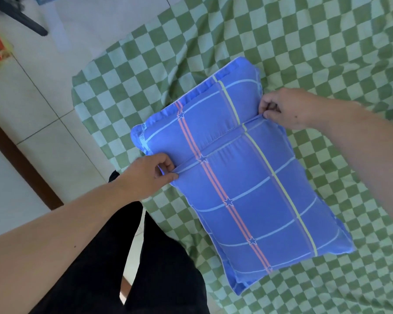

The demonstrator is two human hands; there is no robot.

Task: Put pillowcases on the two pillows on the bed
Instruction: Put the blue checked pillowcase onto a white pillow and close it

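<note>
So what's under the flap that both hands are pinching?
Only more blue pillowcase shows around the flap, pinched by the left hand and the right hand. The pillow inside is fully covered. Checked bedsheet lies underneath.

The pillowcase point(236, 177) is periwinkle blue, crossed by thin pale blue lines, one pale yellow stripe and a band of paired salmon-pink stripes set with small blue stars. The bedsheet point(304, 41) is a checkerboard of sage green and pale mint. The floor tiles point(43, 132) are off-white; the person's trousers point(145, 268) are black
</note>
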